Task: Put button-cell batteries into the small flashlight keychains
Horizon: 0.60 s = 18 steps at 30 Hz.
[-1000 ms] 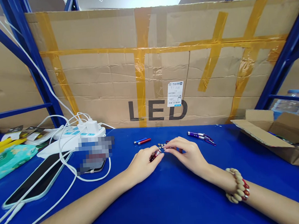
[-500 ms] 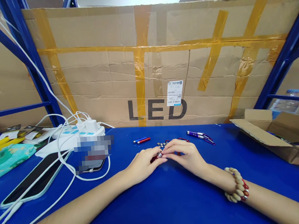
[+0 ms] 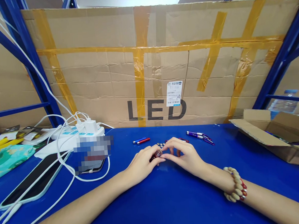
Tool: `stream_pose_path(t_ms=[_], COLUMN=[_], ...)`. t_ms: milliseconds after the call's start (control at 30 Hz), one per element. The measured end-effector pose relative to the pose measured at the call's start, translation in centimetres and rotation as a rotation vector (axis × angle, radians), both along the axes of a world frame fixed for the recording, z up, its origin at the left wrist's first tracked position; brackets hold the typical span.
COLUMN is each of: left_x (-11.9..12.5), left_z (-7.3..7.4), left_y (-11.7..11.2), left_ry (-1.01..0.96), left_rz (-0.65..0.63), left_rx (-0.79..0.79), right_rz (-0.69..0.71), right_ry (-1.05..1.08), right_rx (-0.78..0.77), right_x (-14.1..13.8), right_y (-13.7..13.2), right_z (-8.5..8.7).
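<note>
My left hand point(image 3: 142, 163) rests on the blue table point(image 3: 155, 200) with its fingers closed round a small red tube with a silver end point(image 3: 156, 154). My right hand point(image 3: 184, 155), with a bead bracelet point(image 3: 235, 189) at the wrist, meets it from the right, fingertips pinched at the tube's silver end; what they pinch is too small to make out. Just behind the fingers lies a small heap of button cells point(image 3: 162, 144). A blue and a red tube point(image 3: 141, 140) lie farther back to the left, and purple pen-shaped lights point(image 3: 200, 136) to the right.
A taped cardboard sheet marked LED point(image 3: 154, 67) stands at the back between blue rack posts. At left are a white power strip point(image 3: 75, 136) with chargers and cables, a phone point(image 3: 34, 181) and a teal packet point(image 3: 7, 161). An open cardboard box point(image 3: 276, 134) sits at right.
Both hands stay together at the same spot. The right fingers have arched up over the tube's end, and the left hand has tipped the tube slightly upward.
</note>
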<state>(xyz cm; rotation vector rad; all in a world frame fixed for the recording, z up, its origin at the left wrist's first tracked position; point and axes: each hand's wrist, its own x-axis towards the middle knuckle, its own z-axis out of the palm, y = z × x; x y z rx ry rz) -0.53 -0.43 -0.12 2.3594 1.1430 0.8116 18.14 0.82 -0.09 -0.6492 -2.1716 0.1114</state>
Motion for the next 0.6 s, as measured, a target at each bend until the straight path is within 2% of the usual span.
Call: stream_pose_path(t_ms=[233, 467, 600], left_x=[-0.12, -0.13, -0.09], left_z=[0.06, 0.33, 0.19], left_y=[-0.06, -0.44, -0.32], left_ry=[0.032, 0.017, 0.036], left_rz=[-0.021, -0.072, -0.056], left_rx=[0.059, 0.066, 0.079], right_rz=[0.029, 0.064, 0.029], right_ry=[-0.042, 0.008, 0.002], right_rx=[0.187, 0.157, 0.122], right_x=[0.13, -0.14, -0.24], right_y=[0.17, 0.04, -0.09], right_z=[-0.32, -0.36, -0.47])
